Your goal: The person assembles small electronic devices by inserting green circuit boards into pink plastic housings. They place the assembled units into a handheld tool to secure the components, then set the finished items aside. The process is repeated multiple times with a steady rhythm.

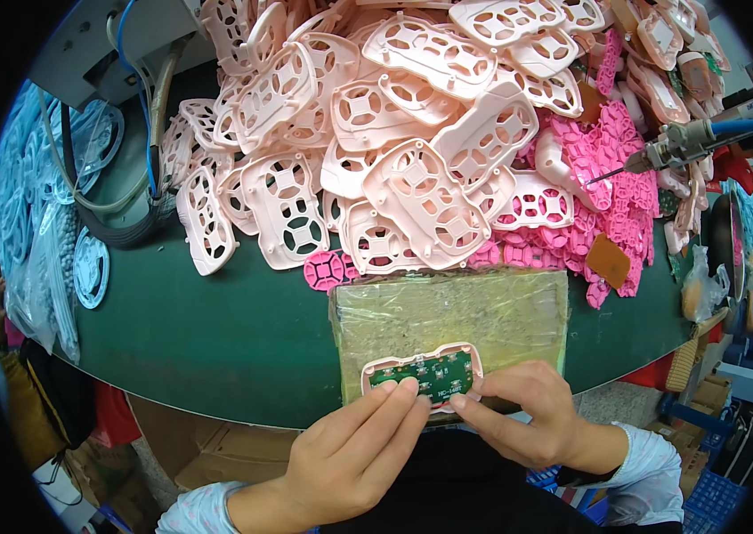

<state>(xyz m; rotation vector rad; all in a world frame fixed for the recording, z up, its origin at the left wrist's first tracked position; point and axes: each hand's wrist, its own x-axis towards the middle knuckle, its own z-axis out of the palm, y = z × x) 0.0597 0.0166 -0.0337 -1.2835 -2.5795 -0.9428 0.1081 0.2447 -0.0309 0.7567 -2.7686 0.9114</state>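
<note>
Wears pale patterned sleeves [648, 476] nearest, at the lower edge. Lays the fingertips of the left hand [341, 449], held close together, on the lower left part of a green circuit board [446, 367]; cannot tell of any thumb hold beneath, out of sight there. Pinches narrowly with the thumb and index finger of the right hand [541, 414] at the lower right corner of a pale pink shell [421, 353]. Has the board lying inside this shell, component side up, and the shell over the near part of a yellowish block [448, 307] wrapped in clear film. Shows around the block a dark green table [216, 343], and just past its far left corner a bright pink round part [324, 270]. Has farther off, to the right, a brown square piece [608, 260] on a heap of bright pink parts [630, 200], with a thin-tipped tool [679, 145] above; across the middle, a tall pile of pale pink shells [430, 205]; at far left, a grey box [96, 53] beside cables [154, 147].
</note>
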